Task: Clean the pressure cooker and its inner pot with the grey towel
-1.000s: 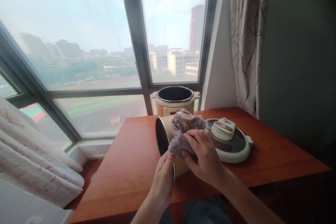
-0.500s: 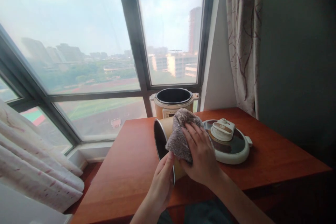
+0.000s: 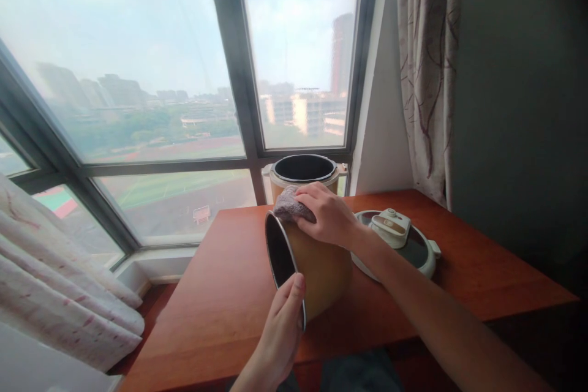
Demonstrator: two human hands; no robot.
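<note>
In the head view, an inner pot point(image 3: 316, 266) is lying on its side on the reddish wooden tabletop point(image 3: 220, 300), its dark mouth facing left and its tan outer wall turned toward the camera. The left hand point(image 3: 280, 334) is bracing the pot at the lower near rim, the thumb pressing against the metal edge and the fingers curling behind it, so its grip is closing on the rim. The right hand point(image 3: 328, 214) is lying across the top of the pot's wall, palm down, fingers bent over a grey-brown cloth point(image 3: 289, 207) and pressing it against the upper far part of the wall near the rim; its grip is clenching the cloth. The right forearm is stretching from the lower right corner of the picture up to the pot. Just to the right of the pot, partly behind the wrist, a round white cooker lid point(image 3: 416, 251) with a dark top and a cream knob is resting flat on the tabletop. Behind the pot, close to the window frame, the cooker body point(image 3: 303, 173) is standing upright with its dark cavity open. A patterned curtain point(image 3: 425, 73) is hanging at the right of the window, and a pale curtain point(image 3: 59, 282) is showing at the lower left.
</note>
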